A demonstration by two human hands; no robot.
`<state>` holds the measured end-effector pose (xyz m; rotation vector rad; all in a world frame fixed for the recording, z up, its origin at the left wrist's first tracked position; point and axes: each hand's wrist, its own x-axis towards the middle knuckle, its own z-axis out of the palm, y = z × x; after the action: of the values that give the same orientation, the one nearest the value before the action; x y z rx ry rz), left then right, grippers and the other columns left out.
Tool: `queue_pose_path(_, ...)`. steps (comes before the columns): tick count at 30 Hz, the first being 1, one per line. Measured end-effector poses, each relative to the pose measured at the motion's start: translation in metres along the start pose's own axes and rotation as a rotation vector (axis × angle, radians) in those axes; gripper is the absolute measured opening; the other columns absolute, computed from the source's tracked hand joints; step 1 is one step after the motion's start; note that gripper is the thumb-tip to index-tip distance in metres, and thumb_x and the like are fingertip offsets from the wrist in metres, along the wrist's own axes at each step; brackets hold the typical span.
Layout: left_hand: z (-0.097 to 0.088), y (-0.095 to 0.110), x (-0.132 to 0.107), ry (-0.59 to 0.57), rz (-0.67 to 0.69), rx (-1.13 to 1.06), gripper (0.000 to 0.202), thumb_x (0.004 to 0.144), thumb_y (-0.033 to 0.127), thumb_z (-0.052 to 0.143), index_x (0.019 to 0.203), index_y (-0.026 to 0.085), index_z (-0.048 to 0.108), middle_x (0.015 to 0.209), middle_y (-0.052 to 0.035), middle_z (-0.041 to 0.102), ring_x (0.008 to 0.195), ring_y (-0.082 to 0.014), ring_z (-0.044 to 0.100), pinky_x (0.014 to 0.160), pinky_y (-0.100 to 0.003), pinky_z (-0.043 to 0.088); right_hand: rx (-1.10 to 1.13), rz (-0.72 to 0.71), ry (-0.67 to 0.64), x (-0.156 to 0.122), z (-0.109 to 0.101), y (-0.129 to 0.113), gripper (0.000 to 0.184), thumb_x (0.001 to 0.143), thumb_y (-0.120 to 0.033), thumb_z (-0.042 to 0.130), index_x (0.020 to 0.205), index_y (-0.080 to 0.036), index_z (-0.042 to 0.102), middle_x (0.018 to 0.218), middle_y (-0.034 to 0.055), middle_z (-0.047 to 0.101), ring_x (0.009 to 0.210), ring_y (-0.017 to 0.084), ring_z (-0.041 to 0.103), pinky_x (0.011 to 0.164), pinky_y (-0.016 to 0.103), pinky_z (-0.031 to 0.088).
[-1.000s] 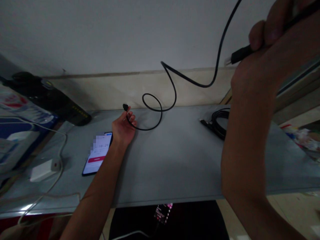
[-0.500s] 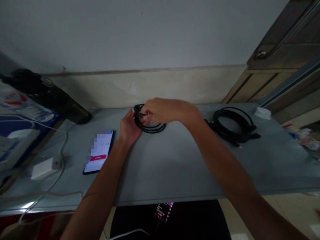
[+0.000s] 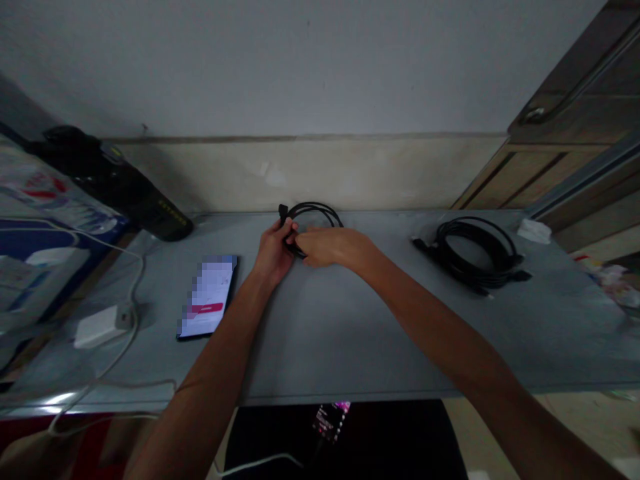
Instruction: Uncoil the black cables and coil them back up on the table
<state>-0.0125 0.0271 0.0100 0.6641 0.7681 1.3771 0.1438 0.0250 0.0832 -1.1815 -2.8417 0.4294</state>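
Was a black cable point(image 3: 320, 207), wound into several loops, gripped tilted at 12 o'clock, plug point(image 3: 283, 212) jutting toward 10 o'clock.

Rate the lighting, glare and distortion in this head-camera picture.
Head view: dim, flat light; the phone screen glows brightest, its top pixelated; the wide lens tilts the wooden door; the black cable coil in the left hand and right hand looks slightly soft.

On your tabletop point(image 3: 350, 333), the phone point(image 3: 207, 297) lies left of the cable coil point(image 3: 320, 211); a second coil point(image 3: 453, 265) lies well apart to its right.
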Motion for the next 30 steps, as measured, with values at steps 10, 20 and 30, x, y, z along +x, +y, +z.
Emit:
queue_pose_path(10, 0.003, 0.003, -0.002, 0.034, 0.035, -0.006, 0.025, 0.084, 0.018, 0.095, 0.089, 0.017, 0.07, 0.081, 0.0015, 0.068, 0.065, -0.009, 0.058, 0.068, -0.023, 0.052, -0.086, 0.061, -0.051, -0.007, 0.022, -0.01, 0.054, 0.099, -0.016, 0.07, 0.151, -0.007, 0.061, 0.141, 0.0249, 0.076, 0.119, 0.034, 0.078, 0.097, 0.042, 0.062)
queue_pose_path(20, 0.005, -0.008, -0.004, 0.106, 0.164, 0.349, 0.041, 0.075, 0.021, 0.099, 0.11, 0.017, 0.08, 0.082, -0.0029, 0.077, 0.075, -0.0185, 0.069, 0.07, -0.028, 0.055, -0.189, -0.019, 0.202, -0.089, 0.064, 0.019, 0.027, 0.104, -0.019, 0.06, 0.128, -0.012, 0.069, 0.131, 0.0201, 0.073, 0.128, 0.034, 0.065, 0.114, 0.05, 0.048)
queue_pose_path(30, 0.014, -0.005, -0.016, 0.005, 0.368, 0.653, 0.03, 0.077, 0.003, 0.088, 0.102, 0.02, 0.089, 0.1, -0.0074, 0.083, 0.089, -0.0224, 0.069, 0.077, -0.025, 0.051, 0.193, -0.013, 0.413, -0.103, 0.063, 0.044, 0.036, 0.113, -0.054, 0.06, 0.102, -0.021, 0.063, 0.107, 0.0091, 0.074, 0.105, 0.025, 0.068, 0.103, 0.038, 0.048)
